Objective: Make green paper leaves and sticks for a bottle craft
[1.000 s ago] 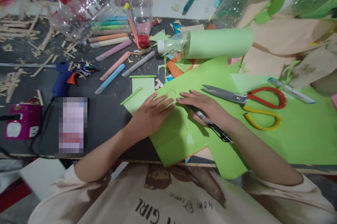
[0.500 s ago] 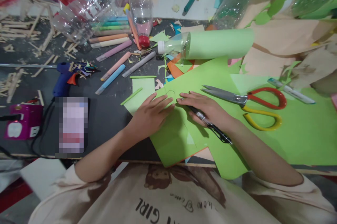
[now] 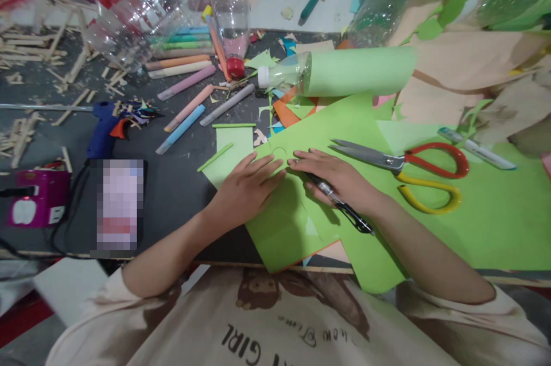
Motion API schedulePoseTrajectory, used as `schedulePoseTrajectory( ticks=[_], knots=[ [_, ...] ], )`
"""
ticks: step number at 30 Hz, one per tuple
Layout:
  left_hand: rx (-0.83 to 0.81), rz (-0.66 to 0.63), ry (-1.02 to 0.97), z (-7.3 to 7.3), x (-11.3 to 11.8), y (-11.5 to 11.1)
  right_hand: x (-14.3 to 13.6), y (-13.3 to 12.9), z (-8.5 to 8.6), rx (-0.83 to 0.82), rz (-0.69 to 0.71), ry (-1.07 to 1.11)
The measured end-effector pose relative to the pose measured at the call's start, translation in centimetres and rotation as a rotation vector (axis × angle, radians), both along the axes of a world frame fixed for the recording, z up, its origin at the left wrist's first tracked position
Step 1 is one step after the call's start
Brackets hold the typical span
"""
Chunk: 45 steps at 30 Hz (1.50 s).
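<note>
My left hand (image 3: 247,188) lies flat with its fingers spread on a bright green sheet of paper (image 3: 275,240). My right hand (image 3: 338,179) rests on the green paper just to the right, its fingertips close to those of the left. A black pen (image 3: 346,212) is tucked in my right hand between thumb and fingers, its back end slanting toward my forearm. Beyond the fingertips a small curved line shows on the paper. Right of my right hand lie scissors (image 3: 390,160) with one red and one yellow handle, blades parted slightly.
A clear bottle wrapped in pale green paper (image 3: 361,71) lies behind the hands. At left are a blue glue gun (image 3: 103,122), a phone (image 3: 118,205) with a blurred screen and a purple box (image 3: 38,199). Rolled paper tubes (image 3: 185,131), wooden sticks, scraps and plastic bottles cover the back.
The pen's back end has shifted slightly left in my right hand. Both hands otherwise stay in nearly the same place on the paper.
</note>
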<state>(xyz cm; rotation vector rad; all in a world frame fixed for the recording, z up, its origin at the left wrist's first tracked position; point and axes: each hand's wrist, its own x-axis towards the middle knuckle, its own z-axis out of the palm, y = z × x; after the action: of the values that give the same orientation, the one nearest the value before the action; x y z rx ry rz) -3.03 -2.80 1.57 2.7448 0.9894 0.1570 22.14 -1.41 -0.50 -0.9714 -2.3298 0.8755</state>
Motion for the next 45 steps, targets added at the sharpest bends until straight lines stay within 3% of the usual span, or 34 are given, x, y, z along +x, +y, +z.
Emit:
schedulePoseTrajectory(
  ticks=[21,45],
  knots=[
    [0.146,0.026,0.013,-0.4,0.7,-0.8,-0.2,-0.1,0.2,0.015,0.016,-0.015],
    [0.061,0.073,0.158,0.1,2.0,-2.5,-1.8,2.1,-0.9,0.119,-0.057,-0.026]
  ],
)
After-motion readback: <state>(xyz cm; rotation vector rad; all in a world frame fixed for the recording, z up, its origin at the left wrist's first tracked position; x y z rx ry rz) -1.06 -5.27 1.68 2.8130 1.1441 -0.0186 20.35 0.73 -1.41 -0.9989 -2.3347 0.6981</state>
